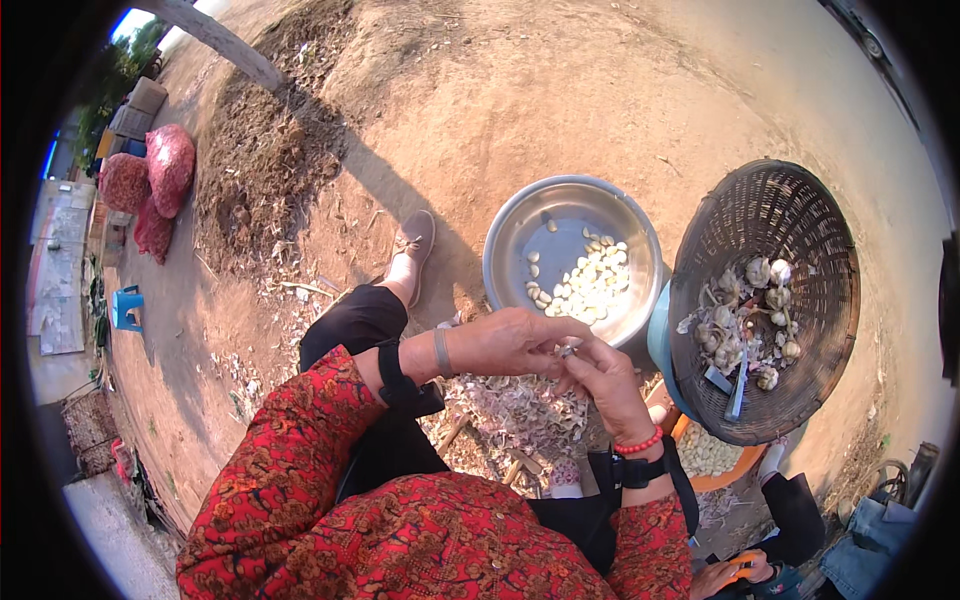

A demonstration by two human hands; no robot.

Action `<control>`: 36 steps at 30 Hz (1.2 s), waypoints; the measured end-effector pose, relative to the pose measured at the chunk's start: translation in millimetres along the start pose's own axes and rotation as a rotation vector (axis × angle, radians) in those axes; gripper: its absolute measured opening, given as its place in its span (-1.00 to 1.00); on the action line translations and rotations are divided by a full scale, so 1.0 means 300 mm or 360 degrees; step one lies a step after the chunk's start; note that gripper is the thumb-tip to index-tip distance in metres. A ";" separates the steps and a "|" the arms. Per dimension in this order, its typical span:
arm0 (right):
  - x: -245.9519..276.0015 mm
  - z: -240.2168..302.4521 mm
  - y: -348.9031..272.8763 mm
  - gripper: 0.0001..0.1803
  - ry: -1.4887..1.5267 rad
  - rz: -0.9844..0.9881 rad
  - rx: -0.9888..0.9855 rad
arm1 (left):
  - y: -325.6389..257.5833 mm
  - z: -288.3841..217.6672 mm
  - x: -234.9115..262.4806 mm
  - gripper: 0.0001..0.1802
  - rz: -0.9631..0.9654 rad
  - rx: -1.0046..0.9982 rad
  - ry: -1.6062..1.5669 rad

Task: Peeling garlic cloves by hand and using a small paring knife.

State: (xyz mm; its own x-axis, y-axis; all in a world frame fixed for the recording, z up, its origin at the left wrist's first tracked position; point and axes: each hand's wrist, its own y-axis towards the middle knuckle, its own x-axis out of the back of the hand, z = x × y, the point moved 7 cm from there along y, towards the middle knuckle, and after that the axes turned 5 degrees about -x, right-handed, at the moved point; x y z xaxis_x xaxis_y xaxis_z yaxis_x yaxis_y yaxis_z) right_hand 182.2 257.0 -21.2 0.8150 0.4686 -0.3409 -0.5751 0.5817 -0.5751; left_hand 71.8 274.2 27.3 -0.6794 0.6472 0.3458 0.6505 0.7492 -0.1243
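Both hands, left hand and right hand, are pinching 1 garlic clove between them, fingers closed on it, and I am seeing peeling underway. Peeled cloves are partly covering the steel bowl beyond; several whole bulbs are waiting in the wicker basket at right.

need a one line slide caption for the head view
Both hands peel a garlic clove above a heap of skins, beside a steel bowl of cloves and a basket.
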 end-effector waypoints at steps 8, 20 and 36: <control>-0.007 -0.105 0.008 -0.72 0.0129 -0.0002 -0.0058 | -0.037 0.056 -0.072 -0.58 0.0103 0.0057 -0.0066; -0.014 -0.143 0.039 -0.55 -0.0090 0.0149 -0.0069 | -0.053 0.158 -0.115 -0.69 0.0267 0.0279 -0.0441; -0.038 -0.203 0.038 -0.44 -0.1034 0.0145 0.0339 | -0.109 0.256 -0.293 -0.60 0.0976 0.0398 -0.0205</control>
State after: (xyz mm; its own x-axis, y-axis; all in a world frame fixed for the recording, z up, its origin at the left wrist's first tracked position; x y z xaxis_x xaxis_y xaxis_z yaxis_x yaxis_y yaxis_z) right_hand 170.5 217.7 -69.3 0.5930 0.7866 0.1720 -0.6950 0.6079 -0.3840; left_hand 84.2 203.5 -70.4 -0.2576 0.9657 0.0321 0.8437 0.2410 -0.4798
